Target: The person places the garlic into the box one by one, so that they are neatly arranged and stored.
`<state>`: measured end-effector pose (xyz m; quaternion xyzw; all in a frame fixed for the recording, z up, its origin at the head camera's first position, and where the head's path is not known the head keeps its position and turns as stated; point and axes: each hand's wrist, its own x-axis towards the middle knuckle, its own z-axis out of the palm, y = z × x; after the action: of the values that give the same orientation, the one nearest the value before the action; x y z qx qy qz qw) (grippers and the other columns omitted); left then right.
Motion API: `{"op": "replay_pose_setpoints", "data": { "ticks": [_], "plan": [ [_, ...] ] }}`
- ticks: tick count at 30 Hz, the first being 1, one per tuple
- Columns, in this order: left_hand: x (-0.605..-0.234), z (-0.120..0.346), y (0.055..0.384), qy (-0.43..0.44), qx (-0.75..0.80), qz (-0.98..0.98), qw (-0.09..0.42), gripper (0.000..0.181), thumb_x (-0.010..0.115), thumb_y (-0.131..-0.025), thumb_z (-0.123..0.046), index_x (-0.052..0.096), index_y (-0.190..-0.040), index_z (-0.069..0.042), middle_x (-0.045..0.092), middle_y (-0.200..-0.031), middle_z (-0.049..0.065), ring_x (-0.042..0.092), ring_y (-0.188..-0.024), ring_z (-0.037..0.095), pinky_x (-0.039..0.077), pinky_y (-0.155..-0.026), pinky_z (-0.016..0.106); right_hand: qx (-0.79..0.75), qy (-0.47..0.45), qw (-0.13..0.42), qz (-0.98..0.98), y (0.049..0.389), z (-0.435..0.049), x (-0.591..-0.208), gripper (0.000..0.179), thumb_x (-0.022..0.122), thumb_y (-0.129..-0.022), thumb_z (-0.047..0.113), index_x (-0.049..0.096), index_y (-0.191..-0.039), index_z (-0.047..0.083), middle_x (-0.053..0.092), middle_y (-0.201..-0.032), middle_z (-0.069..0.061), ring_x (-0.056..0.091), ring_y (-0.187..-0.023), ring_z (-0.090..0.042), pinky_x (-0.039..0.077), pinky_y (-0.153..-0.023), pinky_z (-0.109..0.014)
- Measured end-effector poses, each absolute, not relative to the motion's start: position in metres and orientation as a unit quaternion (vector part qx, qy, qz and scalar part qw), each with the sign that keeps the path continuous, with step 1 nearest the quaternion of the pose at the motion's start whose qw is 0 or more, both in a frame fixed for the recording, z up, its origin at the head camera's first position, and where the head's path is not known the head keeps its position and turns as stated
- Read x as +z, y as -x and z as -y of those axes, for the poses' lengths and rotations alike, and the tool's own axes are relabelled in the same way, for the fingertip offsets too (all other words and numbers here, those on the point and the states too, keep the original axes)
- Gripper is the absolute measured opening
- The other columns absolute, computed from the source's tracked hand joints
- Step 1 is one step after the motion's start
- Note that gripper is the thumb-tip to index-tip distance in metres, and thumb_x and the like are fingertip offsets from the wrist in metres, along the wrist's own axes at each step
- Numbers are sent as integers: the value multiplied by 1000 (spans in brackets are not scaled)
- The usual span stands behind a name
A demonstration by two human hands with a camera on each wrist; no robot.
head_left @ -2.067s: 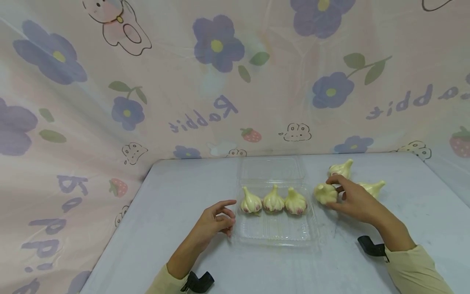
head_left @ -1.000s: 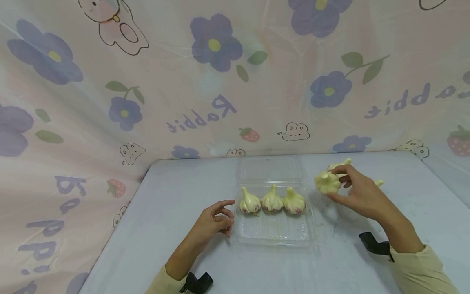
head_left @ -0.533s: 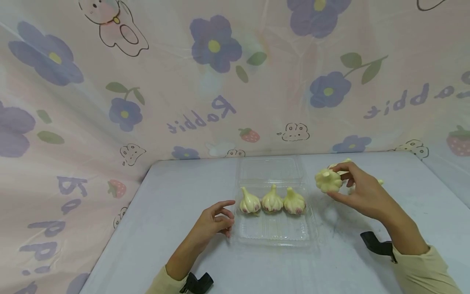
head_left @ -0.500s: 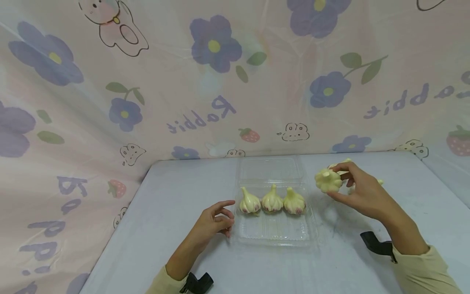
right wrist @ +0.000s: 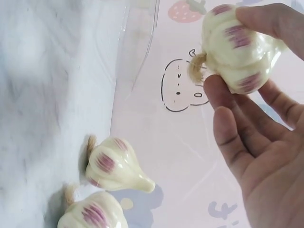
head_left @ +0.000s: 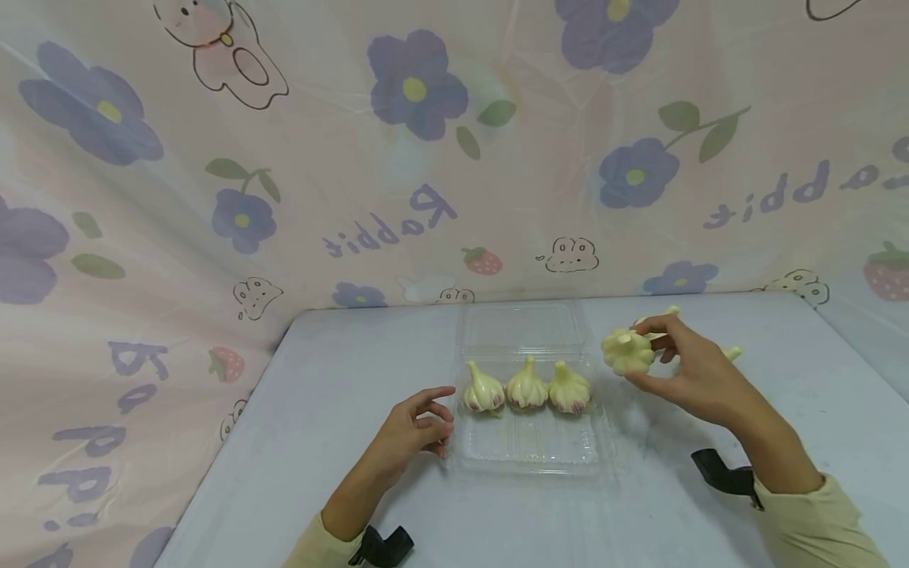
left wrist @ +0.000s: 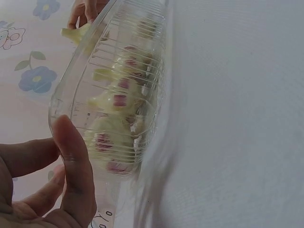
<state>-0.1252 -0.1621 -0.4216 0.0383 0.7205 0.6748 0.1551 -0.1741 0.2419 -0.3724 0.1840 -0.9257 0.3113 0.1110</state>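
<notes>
A white garlic bulb [head_left: 628,352] with purple streaks is held up off the table between the thumb and fingers of my right hand [head_left: 699,377]. To its left is a clear plastic box [head_left: 525,450], lid folded back. Three garlic bulbs stand in a row across its rear half: left [head_left: 484,390], middle [head_left: 527,386] and right [head_left: 570,390]. My left hand [head_left: 408,434] rests at the box's left edge, its thumb [left wrist: 71,147] and index fingertip touching the rim. The left wrist view looks through the box wall at the bulbs.
Two more garlic bulbs lie on the table behind my right hand, mostly covered by it in the head view; the right wrist view shows one bulb [right wrist: 116,164] and another [right wrist: 95,213]. The opened lid [head_left: 525,327] lies toward the back. A patterned curtain [head_left: 426,197] rises behind the white table.
My right hand has gripped and raised the garlic bulb from the table beside the box. In the last half second it has shifted slightly left. My left hand has stayed put.
</notes>
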Motion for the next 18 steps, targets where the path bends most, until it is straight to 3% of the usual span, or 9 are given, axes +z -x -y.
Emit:
{"op": "replay_pose_setpoints", "data": {
  "ticks": [18],
  "plan": [
    [-423, 162, 127, -41, 672, -723, 152, 58, 62, -92, 4, 44, -146, -1, 54, -104, 9, 58, -70, 13, 57, -63, 25, 321, -213, 82, 919, 172, -221, -378, 61, 81, -83, 35, 53, -136, 21, 63, -127, -4, 58, -99, -20, 48, -74, -29]
  ]
}}
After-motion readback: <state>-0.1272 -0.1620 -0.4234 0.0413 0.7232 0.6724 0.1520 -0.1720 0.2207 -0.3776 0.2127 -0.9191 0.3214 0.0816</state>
